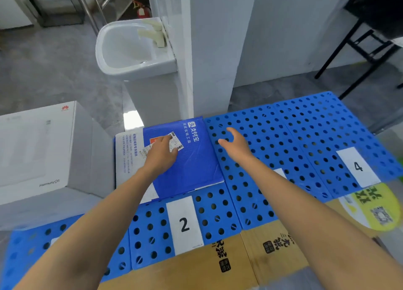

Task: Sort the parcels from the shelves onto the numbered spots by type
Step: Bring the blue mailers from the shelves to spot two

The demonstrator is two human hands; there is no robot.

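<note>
At the left edge of the frame a white box (37, 150) is sitting on the floor, beside the blue panel (283, 137) with its rows of holes. Just right of the box, the blue parcel (192, 167) is lying flat on the panel, directly above the white label marked 2 (184, 224), with its long side running up the frame and leaning slightly right. The left hand (162, 152) is resting on top of it, fingers laid loosely over the paper slip (177, 143), pressing rather than wrapping round anything. This hand is the nearer one by far. To the right, the right hand (236, 143) is hovering over bare panel, fingers spread apart and holding nothing, just beside the parcel's right edge, so any lift or shift is likely depending on that edge. Farther right, the label marked 4 (357, 166) is showing. The forearms are covering the parcel's near left corner and most of two other white labels. The shelves are lying outside the frame, and the slip's print is too small to read.
</note>
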